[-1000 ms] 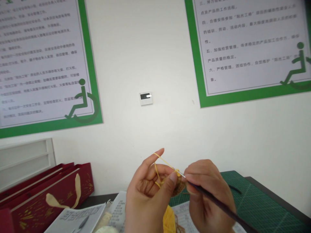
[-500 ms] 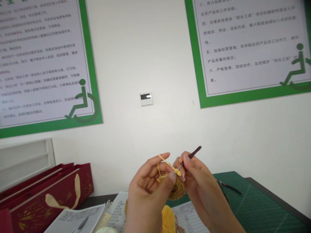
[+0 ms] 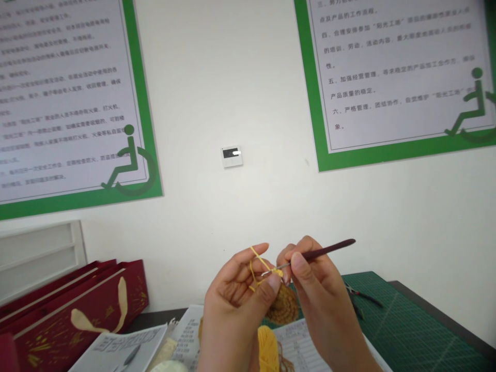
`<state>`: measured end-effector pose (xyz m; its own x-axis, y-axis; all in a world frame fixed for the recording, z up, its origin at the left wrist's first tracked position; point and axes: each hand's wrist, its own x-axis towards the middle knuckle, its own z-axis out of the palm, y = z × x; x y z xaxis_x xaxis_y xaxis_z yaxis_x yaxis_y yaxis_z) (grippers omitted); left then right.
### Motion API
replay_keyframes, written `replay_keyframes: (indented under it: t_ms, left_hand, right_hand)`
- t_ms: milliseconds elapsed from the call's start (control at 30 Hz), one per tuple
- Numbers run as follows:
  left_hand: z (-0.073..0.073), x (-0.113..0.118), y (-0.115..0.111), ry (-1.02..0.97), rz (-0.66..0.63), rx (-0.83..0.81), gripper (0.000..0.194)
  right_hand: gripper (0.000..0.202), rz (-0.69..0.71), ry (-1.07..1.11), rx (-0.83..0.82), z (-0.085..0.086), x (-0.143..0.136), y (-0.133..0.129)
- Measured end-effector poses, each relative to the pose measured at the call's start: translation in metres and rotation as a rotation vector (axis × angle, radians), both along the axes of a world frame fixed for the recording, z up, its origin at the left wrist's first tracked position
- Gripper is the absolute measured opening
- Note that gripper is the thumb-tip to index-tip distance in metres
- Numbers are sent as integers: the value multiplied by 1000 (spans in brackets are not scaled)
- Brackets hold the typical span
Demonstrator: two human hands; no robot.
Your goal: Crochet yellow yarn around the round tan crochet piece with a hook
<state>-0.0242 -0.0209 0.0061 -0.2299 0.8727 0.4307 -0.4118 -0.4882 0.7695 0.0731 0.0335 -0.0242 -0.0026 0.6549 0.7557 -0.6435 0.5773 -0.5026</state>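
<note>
My left hand (image 3: pixel 242 294) pinches the edge of a round brown crochet piece (image 3: pixel 284 306) between thumb and fingers, where yellow stitches show. Yellow yarn (image 3: pixel 259 258) runs from there over my raised left index finger. In my right hand (image 3: pixel 315 279) is a crochet hook (image 3: pixel 329 250) with a dark red handle, gripped between thumb and fingers. Its metal shaft passes through the yellow loop, and the tip sticks out to the left beyond it. Part of the brown piece is hidden behind my left thumb. Below my hands sits a ball of yellow yarn (image 3: pixel 268 349).
A green cutting mat (image 3: pixel 403 320) covers the table's right side, with dark-handled pliers (image 3: pixel 364 295) on it. Printed sheets (image 3: pixel 302 343) lie under my hands. Dark red gift bags (image 3: pixel 85 315) and a booklet (image 3: pixel 120 351) are at left. Green-framed posters (image 3: pixel 155 175) hang on the wall.
The hook has swung from a steep slant to nearly level, its handle now pointing right. Its tip has pushed left through the yellow loop. My left hand has barely moved.
</note>
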Motion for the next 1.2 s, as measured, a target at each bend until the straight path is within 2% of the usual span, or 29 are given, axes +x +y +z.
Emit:
replay_keyframes:
  t_ms: [67,100,167,233,267,300,333,367,433,500,567,633,800,933,1000,1033,1133,1200]
  left_hand:
    - [0,0,-1,2,25,4,35]
    - [0,0,-2,1,48,11,36]
    - [-1,1,-4,-10,71,23,38]
    - [-2,1,-6,-30,1,3,39]
    - [-2,1,-7,-37,-69,-22,39]
    - [-1,0,-7,-38,-145,-53,40]
    - [-1,-1,-8,-32,-215,-86,42]
    - [0,-2,-8,-23,-271,-116,43]
    - [2,-5,-9,6,-322,-147,46]
    - [4,-8,-10,33,-315,-130,47]
    - [6,-11,-11,56,-294,-94,45]
    - [7,-14,-12,84,-285,-82,42]
    - [6,-19,-13,143,-315,-92,34]
    - [5,-18,-13,144,-317,-55,23]
    - [5,-15,-13,147,-246,-8,22]
    - [5,-13,-13,145,-193,3,24]
    - [3,-9,-13,123,-69,-31,34]
    - [2,-7,-13,117,-54,-47,35]
  right_hand:
    - [13,-193,-16,160,0,3,1]
    - [8,-342,-44,281,0,5,1]
    - [15,-728,-155,588,0,12,-1]
    - [24,-1185,-236,857,-1,19,-3]
    - [24,-1306,-208,895,-2,22,-3]
    - [24,-1367,-180,911,-3,23,-3]
    - [22,-1340,-140,908,-3,23,-3]
    - [18,-1234,-95,887,-3,23,-2]
    - [12,-900,-27,800,0,18,-1]
    - [10,-564,16,655,3,13,-1]
    - [9,-348,25,521,6,10,-3]
    - [10,-228,47,433,7,10,-6]
    - [14,-68,84,305,7,16,-12]
    - [26,187,7,108,7,15,-12]
    - [25,230,-43,59,6,13,-11]
    - [21,198,-66,75,6,12,-11]
    - [4,-24,-89,232,5,11,-9]
    - [4,-139,-72,310,6,10,-9]
